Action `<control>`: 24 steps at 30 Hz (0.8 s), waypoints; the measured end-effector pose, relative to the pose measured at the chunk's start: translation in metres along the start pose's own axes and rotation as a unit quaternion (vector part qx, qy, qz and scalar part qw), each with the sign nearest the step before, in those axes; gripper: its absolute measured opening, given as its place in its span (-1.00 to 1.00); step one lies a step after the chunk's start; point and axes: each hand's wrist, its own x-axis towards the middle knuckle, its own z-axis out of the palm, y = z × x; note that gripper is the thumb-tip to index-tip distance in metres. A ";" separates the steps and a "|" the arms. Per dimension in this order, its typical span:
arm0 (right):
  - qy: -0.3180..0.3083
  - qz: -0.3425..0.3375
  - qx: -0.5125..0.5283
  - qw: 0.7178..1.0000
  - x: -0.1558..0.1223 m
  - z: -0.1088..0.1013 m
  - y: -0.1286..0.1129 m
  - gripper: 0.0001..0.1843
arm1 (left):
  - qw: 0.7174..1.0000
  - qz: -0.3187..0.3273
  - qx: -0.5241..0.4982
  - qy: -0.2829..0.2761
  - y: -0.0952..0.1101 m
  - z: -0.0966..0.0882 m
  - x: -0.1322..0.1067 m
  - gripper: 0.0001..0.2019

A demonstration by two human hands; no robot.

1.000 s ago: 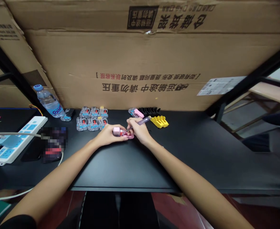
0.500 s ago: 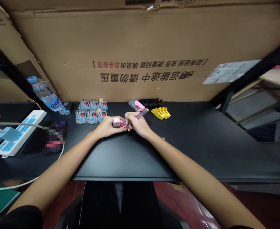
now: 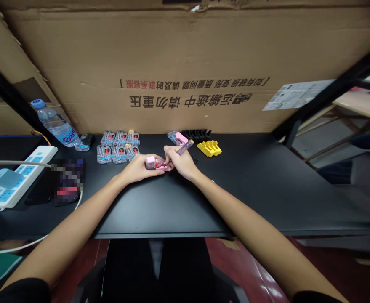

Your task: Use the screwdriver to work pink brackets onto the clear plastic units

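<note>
On the black table (image 3: 235, 189), my left hand (image 3: 138, 167) is closed around a small pink and clear device (image 3: 152, 162) and pins it to the surface. My right hand (image 3: 179, 161) grips a small screwdriver (image 3: 182, 149) with a clear purple handle, held like a pen. Its tip points left into the device between my hands. Both forearms stretch forward from the table's near edge.
Several clear devices (image 3: 118, 147) with red and blue insides lie in rows behind my left hand. Another pink device (image 3: 177, 137), a black part (image 3: 197, 134) and a yellow part (image 3: 209, 148) lie further back. A water bottle (image 3: 54, 123) and a white power strip (image 3: 17, 176) sit left; cardboard boxes (image 3: 185, 63) wall the rear.
The view has shifted a little. My hands stay together on the pink device, and the screwdriver handle has tilted slightly more upright.
</note>
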 end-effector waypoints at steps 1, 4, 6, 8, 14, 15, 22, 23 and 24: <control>-0.002 0.000 0.001 1.000 0.000 0.000 0.000 -0.45 | 1.000 0.002 0.000 -0.001 0.000 -0.001 0.000 -0.60; -0.002 -0.001 0.004 1.000 0.000 -0.001 0.002 -0.43 | 1.000 0.008 0.011 -0.002 0.000 -0.002 -0.001 -0.61; -0.003 0.001 0.003 1.000 0.000 -0.001 0.003 -0.42 | 1.000 0.007 0.019 0.000 0.000 -0.002 0.000 -0.62; -0.004 0.004 0.003 1.000 0.000 0.000 0.003 -0.42 | 1.000 0.003 0.023 -0.001 -0.001 -0.002 0.000 -0.64; 0.016 -0.005 0.012 1.000 0.000 0.001 0.003 -0.44 | 1.000 0.008 0.014 -0.005 -0.003 -0.001 0.001 -0.63; 0.015 -0.004 0.009 1.000 0.000 0.000 0.003 -0.44 | 1.000 0.010 0.014 -0.004 -0.003 -0.001 0.000 -0.63; 0.009 -0.002 -0.001 1.000 0.000 0.000 0.003 -0.42 | 1.000 0.004 0.003 -0.010 -0.001 -0.001 0.000 -0.62; 0.011 -0.004 0.001 1.000 -0.001 0.001 0.004 -0.42 | 1.000 0.005 0.003 -0.009 -0.001 -0.001 0.000 -0.62; 0.011 -0.006 0.001 1.000 -0.001 0.001 0.004 -0.41 | 1.000 0.006 0.003 -0.008 -0.001 -0.001 0.000 -0.62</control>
